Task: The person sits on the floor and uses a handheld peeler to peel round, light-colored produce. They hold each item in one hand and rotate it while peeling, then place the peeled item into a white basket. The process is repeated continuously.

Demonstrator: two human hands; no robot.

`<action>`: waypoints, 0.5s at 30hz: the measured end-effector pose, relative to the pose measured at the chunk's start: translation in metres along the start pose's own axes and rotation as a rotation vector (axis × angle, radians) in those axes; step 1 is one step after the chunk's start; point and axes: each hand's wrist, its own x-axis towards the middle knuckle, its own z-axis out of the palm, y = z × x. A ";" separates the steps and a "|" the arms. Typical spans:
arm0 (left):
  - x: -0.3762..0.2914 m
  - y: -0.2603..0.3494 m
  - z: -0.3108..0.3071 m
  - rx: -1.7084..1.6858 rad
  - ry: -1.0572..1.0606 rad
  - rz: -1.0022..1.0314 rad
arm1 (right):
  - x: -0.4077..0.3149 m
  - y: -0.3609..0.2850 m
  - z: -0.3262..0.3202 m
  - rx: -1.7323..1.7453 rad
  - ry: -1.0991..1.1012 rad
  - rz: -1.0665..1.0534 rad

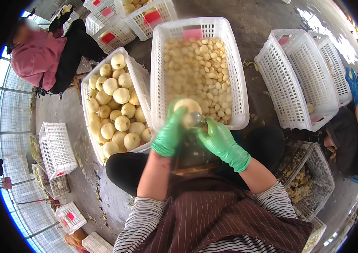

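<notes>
My left hand (171,131), in a green glove, is closed around a pale round fruit (188,107), blurred by motion. My right hand (220,140), gloved alike, holds a small tool with a round metal end (195,117) against the fruit's near right side; the tool's kind cannot be told. Both hands are over the near edge of a white plastic crate (239,95), full of small pale rounded pieces (213,66). On the left stands a white crate (139,76) heaped with peeled-looking, pale yellow round fruits (121,95). Part of the picture's middle is hazy.
White crates (296,76) stand at the right, one with a single fruit inside. A stained crate (318,189) with scraps (300,185) is near my right knee. More crates (112,31) are stacked beyond. One person (40,57) sits at left; another's blue-gloved hands (357,87) show at right.
</notes>
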 end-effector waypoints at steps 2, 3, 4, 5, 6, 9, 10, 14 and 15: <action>0.001 0.023 -0.006 0.230 -0.077 -0.048 | -0.001 0.001 -0.003 -0.011 -0.013 -0.091; 0.003 0.031 -0.008 0.289 -0.182 -0.042 | -0.002 0.000 -0.005 -0.035 -0.009 -0.103; 0.003 0.036 -0.009 0.373 -0.210 -0.061 | -0.002 -0.002 -0.008 0.192 -0.109 0.001; 0.002 0.036 -0.009 0.446 -0.218 -0.049 | -0.003 -0.005 -0.011 0.404 -0.193 0.125; 0.002 0.035 -0.008 0.384 -0.242 -0.063 | -0.003 -0.008 -0.014 0.642 -0.296 0.196; -0.004 0.022 0.001 0.342 -0.266 0.076 | -0.003 -0.016 -0.026 1.171 -0.584 0.492; -0.007 0.019 0.005 0.323 -0.197 0.064 | -0.003 -0.019 -0.027 1.311 -0.589 0.556; -0.011 0.033 0.011 0.392 -0.247 0.007 | -0.005 -0.019 -0.031 1.385 -0.649 0.569; -0.010 0.034 0.012 0.418 -0.235 -0.020 | -0.006 -0.016 -0.031 1.281 -0.653 0.539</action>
